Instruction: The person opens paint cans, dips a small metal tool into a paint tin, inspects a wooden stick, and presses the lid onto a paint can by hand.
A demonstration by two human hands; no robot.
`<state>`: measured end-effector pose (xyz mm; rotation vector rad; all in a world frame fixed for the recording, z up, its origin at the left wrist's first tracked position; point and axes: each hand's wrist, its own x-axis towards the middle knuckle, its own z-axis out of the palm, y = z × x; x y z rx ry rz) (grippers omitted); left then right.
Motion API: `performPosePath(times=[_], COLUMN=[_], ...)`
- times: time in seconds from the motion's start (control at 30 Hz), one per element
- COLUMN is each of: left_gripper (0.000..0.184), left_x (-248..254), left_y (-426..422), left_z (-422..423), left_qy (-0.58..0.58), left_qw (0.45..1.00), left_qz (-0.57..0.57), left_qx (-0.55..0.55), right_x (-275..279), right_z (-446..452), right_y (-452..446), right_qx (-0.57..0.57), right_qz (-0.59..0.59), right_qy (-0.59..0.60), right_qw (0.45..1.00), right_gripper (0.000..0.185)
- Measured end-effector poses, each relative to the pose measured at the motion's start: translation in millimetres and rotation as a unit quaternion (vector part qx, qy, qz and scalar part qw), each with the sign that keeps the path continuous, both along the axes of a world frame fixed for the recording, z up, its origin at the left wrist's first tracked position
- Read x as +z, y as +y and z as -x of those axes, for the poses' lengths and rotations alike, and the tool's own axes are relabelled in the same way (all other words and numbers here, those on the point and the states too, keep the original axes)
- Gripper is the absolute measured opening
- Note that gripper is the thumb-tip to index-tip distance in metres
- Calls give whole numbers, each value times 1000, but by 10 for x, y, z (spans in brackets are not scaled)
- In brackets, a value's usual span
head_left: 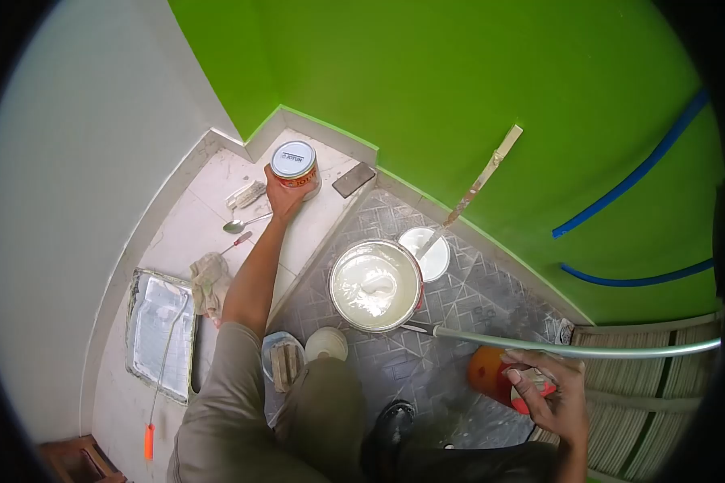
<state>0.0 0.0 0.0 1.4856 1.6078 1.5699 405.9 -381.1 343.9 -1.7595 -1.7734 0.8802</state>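
Observation:
My left hand (290, 196) grips a paint can (293, 161) with a white lid, upright on the pale tiled ledge. A dark flat phone-like object (353, 180) lies just right of it. Low on the right, the fingers of my right hand (549, 386) are curled round a small red and white object (542, 388), too hidden to name. Behind that hand is an orange-red container (491, 374). On the patterned floor stands an open bucket (376, 285) of white paint, beside a round white lid (427, 253) with a paint-marked stick (482, 179) over it.
Left on the ledge are a paint tray (163, 334), a roller frame with an orange handle (149, 442), a rag (210, 282), a spoon (234, 227) and a small screwdriver (242, 238). A metal pole (580, 351) crosses the right side. Blue tubes (636, 181) stick out by the green wall.

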Motion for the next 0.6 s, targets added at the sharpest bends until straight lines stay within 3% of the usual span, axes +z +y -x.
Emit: performPosePath(times=[0.17,0.3,0.37,0.47,0.6], left_gripper=[98,92,88,93,95], left_x=[20,208,308,617,1177], left_y=[-423,-952,-1257,-1727,-2429], left_z=[84,131,165,283,336], left_qy=[25,12,-26,-60,-6], left_qw=[999,1000,998,995,999], left_qz=[-29,4,-39,-56,-31], left_qx=[13,-19,-34,-57,-44], right_x=[68,172,201,302,312], right_z=[214,321,447,682,1038], right_y=[-112,-158,-181,-155,13], right_qx=[39,70,67,91,174], right_qz=[-40,-76,-101,-121,-167], right_qy=[-22,-72,-70,-98,-156], right_qw=[998,992,990,984,958], right_gripper=[24,25,25,27,32])
